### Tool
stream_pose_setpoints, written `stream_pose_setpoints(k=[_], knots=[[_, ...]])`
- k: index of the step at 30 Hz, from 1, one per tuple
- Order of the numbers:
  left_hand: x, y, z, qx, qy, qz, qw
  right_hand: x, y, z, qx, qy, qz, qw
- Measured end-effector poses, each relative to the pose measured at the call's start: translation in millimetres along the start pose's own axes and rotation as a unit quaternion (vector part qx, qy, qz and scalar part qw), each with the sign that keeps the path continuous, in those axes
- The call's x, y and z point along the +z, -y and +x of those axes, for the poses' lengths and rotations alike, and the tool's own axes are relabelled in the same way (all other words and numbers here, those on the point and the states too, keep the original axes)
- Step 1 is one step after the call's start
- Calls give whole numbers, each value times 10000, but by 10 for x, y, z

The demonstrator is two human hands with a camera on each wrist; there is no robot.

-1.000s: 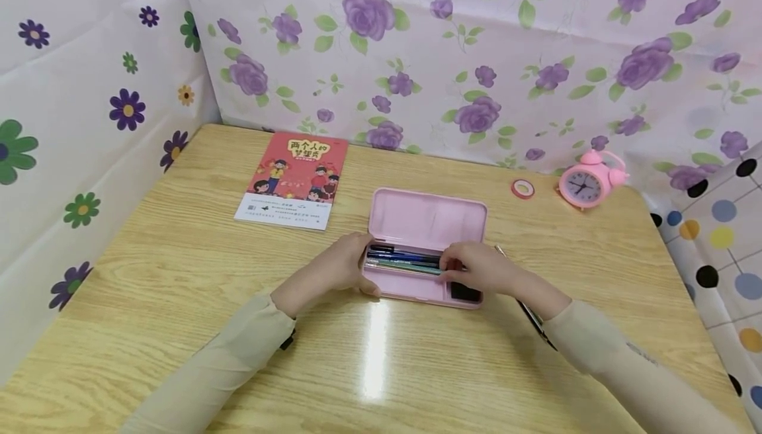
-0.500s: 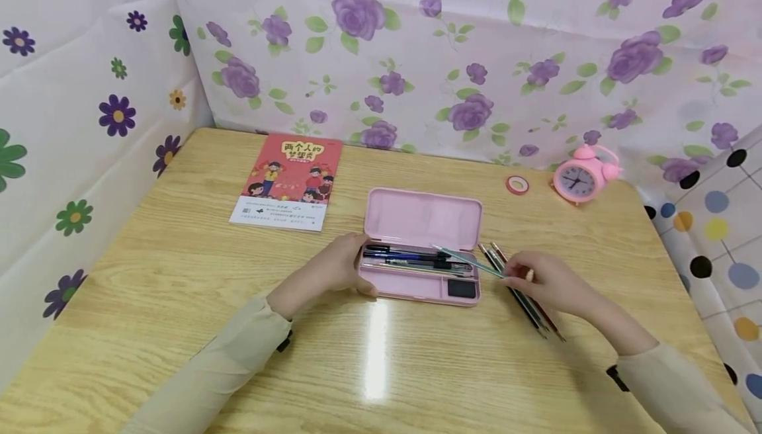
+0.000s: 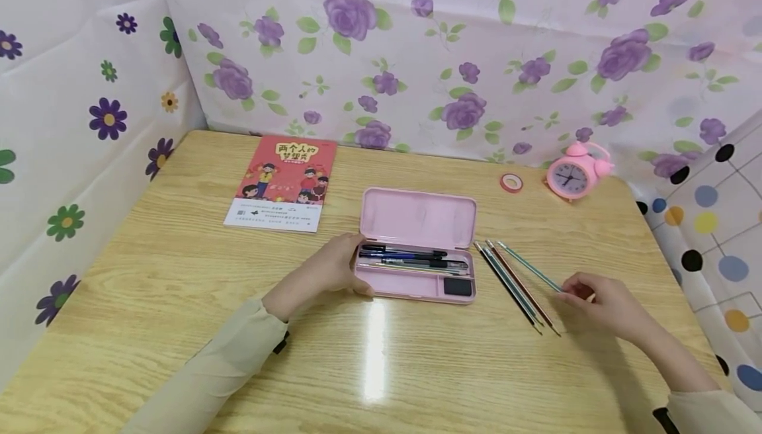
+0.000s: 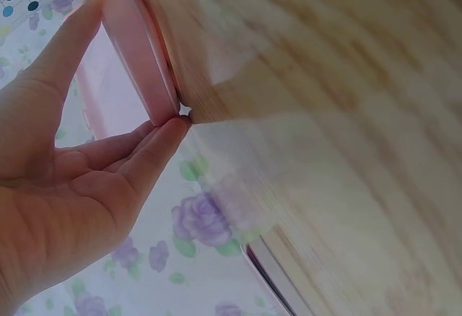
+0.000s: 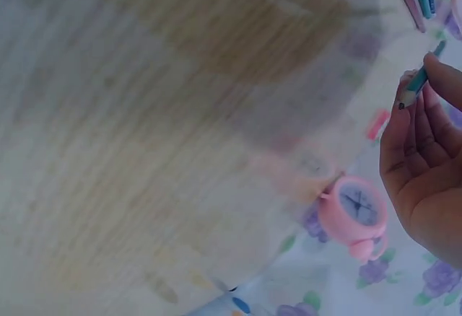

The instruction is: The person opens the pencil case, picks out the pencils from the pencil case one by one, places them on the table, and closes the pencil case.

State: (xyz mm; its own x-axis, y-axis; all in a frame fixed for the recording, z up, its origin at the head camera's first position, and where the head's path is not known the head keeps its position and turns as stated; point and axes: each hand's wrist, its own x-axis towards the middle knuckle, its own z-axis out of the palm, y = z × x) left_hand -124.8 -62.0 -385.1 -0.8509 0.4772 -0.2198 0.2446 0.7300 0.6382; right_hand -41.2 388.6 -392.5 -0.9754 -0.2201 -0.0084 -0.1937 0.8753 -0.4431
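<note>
An open pink pencil case (image 3: 418,217) lies mid-table in the head view, its lid tipped back. My left hand (image 3: 332,267) grips its left end, thumb on one long side and fingers on the other, as the left wrist view also shows. Inside are several pens (image 3: 405,255), thin pencils and a black block (image 3: 458,286) in the corner compartment. My right hand (image 3: 610,303) pinches a green pencil (image 3: 528,264) near its sharpened tip, which the right wrist view shows between thumb and fingers. Several pencils (image 3: 510,287) lie just left of it, beside the case.
On the wooden table (image 3: 286,368), a red and white booklet (image 3: 282,179) lies at the back left. A small tape roll (image 3: 511,183) and a pink alarm clock (image 3: 573,174) are at the back right. Flowered cloth (image 3: 417,57) hangs behind the table.
My right hand has lifted the green pencil out of the case and carried it right, past the other pencils. My left hand keeps its hold on the case. The head view has shifted slightly.
</note>
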Motion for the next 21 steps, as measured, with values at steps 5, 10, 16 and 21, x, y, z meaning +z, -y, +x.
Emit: stream_pose_setpoints(k=[5,10,16,21], knots=[[9,7,-3,-17,-7,44,10000,64,-50,-52,449,217,-129,9987],[6,4,15,38,18,-13,10000,142,-15,-42,559,535,-296,9966],[-4,13,18,2,11,110,9999,161,52,5,562,755,-372,9949],[-6,20,15,-39,29,120,9999,126,78,22,530,825,-314,9947]])
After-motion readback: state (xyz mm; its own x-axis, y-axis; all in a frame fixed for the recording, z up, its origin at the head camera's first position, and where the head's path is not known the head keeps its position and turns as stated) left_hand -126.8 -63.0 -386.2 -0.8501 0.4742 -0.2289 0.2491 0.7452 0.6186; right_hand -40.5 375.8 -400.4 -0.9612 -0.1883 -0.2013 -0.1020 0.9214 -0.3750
